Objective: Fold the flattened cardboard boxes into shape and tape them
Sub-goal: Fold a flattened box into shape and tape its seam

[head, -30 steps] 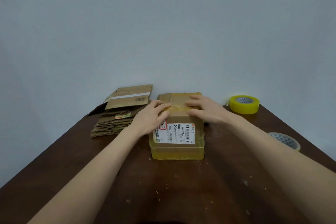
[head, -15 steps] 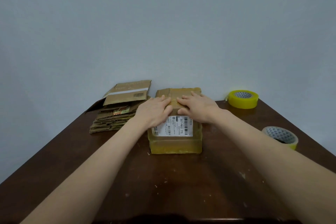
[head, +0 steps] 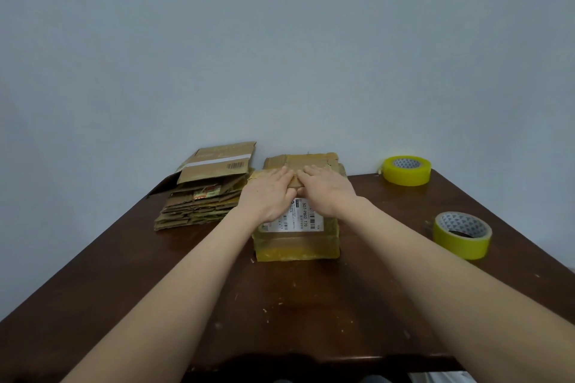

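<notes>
Our left grip and right grip lie spread and flat, fingers straight, side by side and close enough that their inner edges seem to touch. Both press down on the top of the small brown cardboard box with a band of yellowed tape round its near foot. Neither grip pinches anything. The palms cover the upper part of the white printed shipping label. Beyond the fingertips a ragged-edged brown flap shows, and we cannot tell whether it lies flat or stands a little. The box sits towards the far side of the dark brown wooden surface, about mid-width, already raised into shape.

We judge the step in hand to be holding the top flaps shut ahead of sealing. No tape is in either grip, so the next move calls for one grip to cover the seam alone while the other fetches a roll. The near yellow roll of tape lies to the right, well apart from the box, and the far yellow roll of tape sits at the far right corner. The right grip is the closer to both. The flaps may spring up once the pressure eases.

Just left of the box waits the stack of flattened brown cardboard boxes
</notes>
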The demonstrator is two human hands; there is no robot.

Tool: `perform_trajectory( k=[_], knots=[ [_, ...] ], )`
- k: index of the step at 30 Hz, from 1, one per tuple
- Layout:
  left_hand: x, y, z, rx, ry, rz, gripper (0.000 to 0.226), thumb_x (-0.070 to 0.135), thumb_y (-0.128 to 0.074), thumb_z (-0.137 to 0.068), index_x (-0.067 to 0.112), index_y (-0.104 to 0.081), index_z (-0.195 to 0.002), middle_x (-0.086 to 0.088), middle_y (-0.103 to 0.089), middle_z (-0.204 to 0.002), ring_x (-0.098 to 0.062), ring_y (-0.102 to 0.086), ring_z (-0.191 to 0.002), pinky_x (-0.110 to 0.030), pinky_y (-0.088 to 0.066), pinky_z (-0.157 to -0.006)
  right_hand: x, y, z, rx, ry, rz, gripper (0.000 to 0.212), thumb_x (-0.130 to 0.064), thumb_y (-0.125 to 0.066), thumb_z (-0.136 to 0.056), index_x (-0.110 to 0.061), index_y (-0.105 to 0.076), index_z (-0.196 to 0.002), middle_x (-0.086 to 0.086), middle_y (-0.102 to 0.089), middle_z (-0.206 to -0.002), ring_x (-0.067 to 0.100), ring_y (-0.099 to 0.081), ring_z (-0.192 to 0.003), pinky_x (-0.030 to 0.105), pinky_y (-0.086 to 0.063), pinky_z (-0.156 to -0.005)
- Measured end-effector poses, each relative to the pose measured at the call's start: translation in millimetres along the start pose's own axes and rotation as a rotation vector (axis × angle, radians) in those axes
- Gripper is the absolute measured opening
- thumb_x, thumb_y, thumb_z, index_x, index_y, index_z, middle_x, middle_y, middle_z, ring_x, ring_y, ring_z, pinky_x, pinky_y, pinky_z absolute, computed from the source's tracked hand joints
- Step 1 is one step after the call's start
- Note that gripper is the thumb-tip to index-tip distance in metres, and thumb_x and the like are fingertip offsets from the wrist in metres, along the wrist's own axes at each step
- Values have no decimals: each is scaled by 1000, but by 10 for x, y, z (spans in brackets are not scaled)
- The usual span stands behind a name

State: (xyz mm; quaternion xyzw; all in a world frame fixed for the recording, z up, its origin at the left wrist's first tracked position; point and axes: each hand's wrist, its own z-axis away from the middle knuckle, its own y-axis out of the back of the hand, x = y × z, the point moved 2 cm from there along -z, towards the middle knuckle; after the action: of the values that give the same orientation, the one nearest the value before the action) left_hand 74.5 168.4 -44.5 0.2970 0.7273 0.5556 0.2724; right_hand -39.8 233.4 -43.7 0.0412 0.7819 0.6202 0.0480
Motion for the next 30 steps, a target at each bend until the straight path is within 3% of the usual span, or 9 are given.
perform_trajectory(
  k=[3,5,9,16,19,21,25,27,30],
  knots=[
    [101,16,-7,-10,39,-31,55,35,-24,-101,17,-17,-152,-8,-16,-159,-23,-17,-146,-40,-16,-119,-32,32,82,15,-9,-48,49,-20,-36,-102,-13,-27,-150,9,-26,-156,26,-13,-148,39,-10,-121],
    [213,12,1,19,72,-37,55,32,-28,-99,18,-18,-151,-8,-17,-159,-26,-18,-145,-42,-17,-118,-8,60,199,87,-58,-133,54,-10,-43,-97,-13,-28,-149,9,-20,-159,26,-12,-148,38,-13,-119],
    [404,-25,6,85,114,-23,55,30,-28,-97,15,-23,-150,-5,-22,-158,-25,-22,-144,-43,-18,-118,328,80,546,260,-319,-219,43,-9,-47,-93,-11,-44,-136,7,-36,-143,30,-41,-129,40,-40,-99],
    [493,-55,-6,186,144,3,52,28,-32,-95,15,-35,-145,-6,-34,-153,-26,-32,-139,-40,-24,-114,1159,-289,1192,-39,-698,-77,49,-16,-53,-92,-7,-41,-138,15,-35,-142,34,-34,-133,45,-35,-105],
    [472,-54,15,203,148,9,50,28,-34,-94,17,-38,-143,-5,-39,-150,-27,-37,-135,-40,-29,-110,1329,-458,1313,-169,-776,-28,55,-11,-49,-91,-8,-34,-143,21,-31,-150,38,-28,-139,56,-19,-113],
    [455,-44,33,217,138,9,49,31,-34,-94,20,-40,-142,-5,-43,-147,-28,-41,-130,-40,-33,-105,1383,-523,1329,-203,-769,8,52,-8,-44,-92,-12,-33,-143,20,-34,-149,37,-30,-139,60,-16,-112],
    [318,-23,52,242,114,44,53,38,-41,-91,21,-42,-141,-7,-51,-139,-27,-46,-123,-40,-38,-100,1374,-480,1197,-41,-673,21,37,-10,-44,-93,-17,-44,-130,10,-57,-127,32,-55,-117,42,-41,-95],
    [214,22,49,234,91,79,57,43,-45,-86,21,-46,-138,-5,-56,-134,-23,-48,-121,-39,-42,-97,1281,-340,1022,116,-660,-175,37,-16,-48,-94,-20,-47,-131,9,-60,-124,32,-57,-114,37,-45,-88],
    [75,52,68,171,18,84,73,60,-29,-73,29,-50,-136,3,-50,-142,-19,-45,-125,-38,-37,-104,1025,44,642,389,-500,-629,34,-15,-49,-96,-18,-55,-130,7,-60,-129,27,-55,-119,35,-44,-96]
  ],
)
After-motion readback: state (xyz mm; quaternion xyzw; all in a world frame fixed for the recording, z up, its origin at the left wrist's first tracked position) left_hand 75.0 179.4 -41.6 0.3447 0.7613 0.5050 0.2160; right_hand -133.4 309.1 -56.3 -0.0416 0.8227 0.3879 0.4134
